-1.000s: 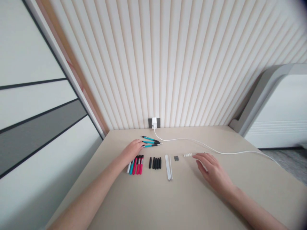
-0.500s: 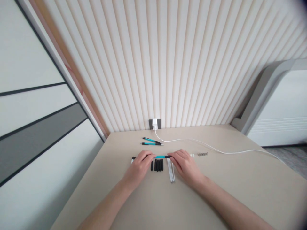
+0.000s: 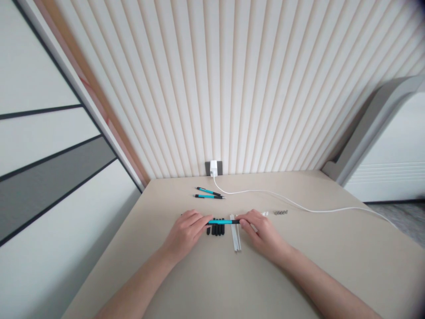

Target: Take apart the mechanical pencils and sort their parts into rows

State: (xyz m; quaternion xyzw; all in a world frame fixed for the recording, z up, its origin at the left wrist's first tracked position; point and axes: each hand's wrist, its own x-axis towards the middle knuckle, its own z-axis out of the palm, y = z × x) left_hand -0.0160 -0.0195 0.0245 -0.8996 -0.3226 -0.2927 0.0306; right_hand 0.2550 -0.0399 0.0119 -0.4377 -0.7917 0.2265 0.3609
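A blue and black pen (image 3: pixel 220 222) lies level between my two hands, over the tabletop. My left hand (image 3: pixel 188 231) pinches its left end, and my right hand (image 3: pixel 260 227) is closed on the black right end. Below and behind the pen are several short black grips (image 3: pixel 218 229) side by side. Thin white refills (image 3: pixel 235 239) lie in a bunch near my right fingers. Small white parts (image 3: pixel 264 214) sit just beyond my right hand, with metal springs (image 3: pixel 280 212) to their right. Something dark beside my left hand is mostly hidden.
Two blue and black pens (image 3: pixel 209 196) lie farther back on the beige table (image 3: pixel 206 283). A white charger (image 3: pixel 213 168) is plugged in at the ribbed wall, and its white cable (image 3: pixel 275 194) runs across the table to the right edge.
The pen has shifted slightly left and nearer, now passing in front of the black grips. My hands have spread a little, showing more of its blue barrel. The view has tilted slightly.
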